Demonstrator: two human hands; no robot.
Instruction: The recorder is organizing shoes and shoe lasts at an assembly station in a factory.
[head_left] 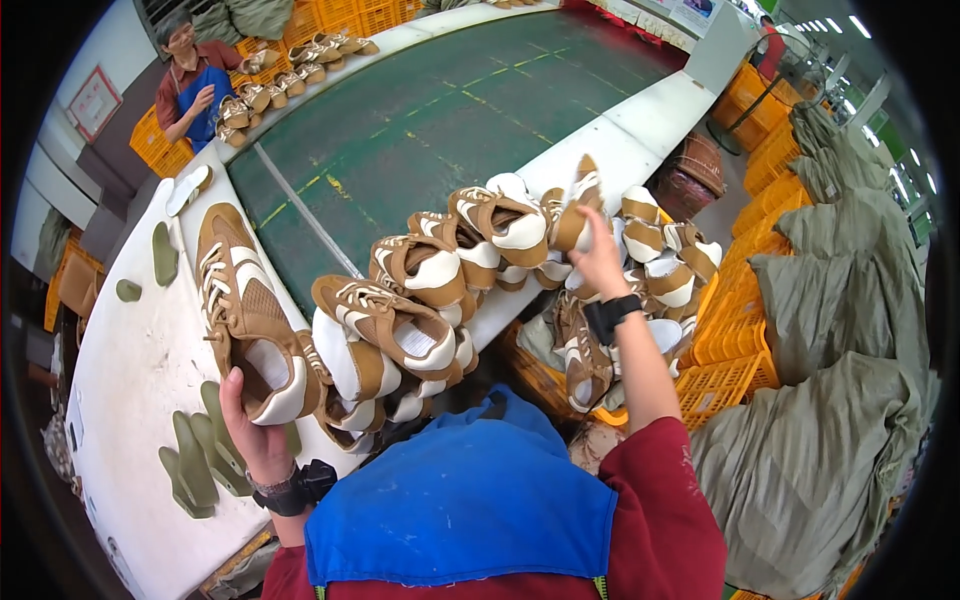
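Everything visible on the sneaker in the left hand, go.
The sneaker is brown, apparently suede-like, with a mesh-looking side panel, curved white side stripes, white laces threaded up the front, a white heel patch and a pale insole inside the open collar. Its toe points away from the wearer, opening facing up. The left hand holds the heel end. It overlaps the white worktop and neighbouring shoes in view; whether it touches them is unclear.

Brown-white laced shoe (248, 303), toe away, in left hand (260, 440); blurred brown shoe (570, 228), toe raised, in right hand (601, 262)
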